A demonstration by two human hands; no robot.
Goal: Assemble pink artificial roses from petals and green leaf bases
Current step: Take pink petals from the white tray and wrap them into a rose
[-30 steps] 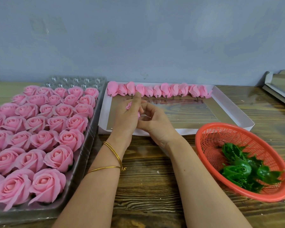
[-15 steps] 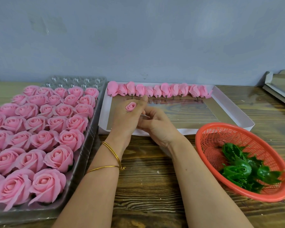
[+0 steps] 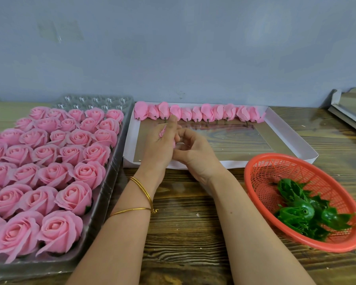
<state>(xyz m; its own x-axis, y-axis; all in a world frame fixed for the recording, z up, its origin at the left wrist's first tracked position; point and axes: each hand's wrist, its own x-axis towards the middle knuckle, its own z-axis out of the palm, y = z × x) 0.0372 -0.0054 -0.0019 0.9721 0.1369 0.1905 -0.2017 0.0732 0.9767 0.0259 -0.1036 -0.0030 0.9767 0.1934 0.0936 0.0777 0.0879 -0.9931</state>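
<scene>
Two hands meet over the near left part of the white tray [image 3: 230,163]: the left hand [image 3: 158,147] curls round a small pink bud [image 3: 162,131], forefinger raised, while the right hand [image 3: 195,151] bends its fingers in against it; whether they pinch the bud I cannot tell. Squeezed too hard, the soft petals would likely crease or unwrap. A hasty reach for the green leaf bases [image 3: 300,212] could tip the red basket [image 3: 286,155], and a careless left elbow might crush the finished roses [image 3: 60,161]
</scene>
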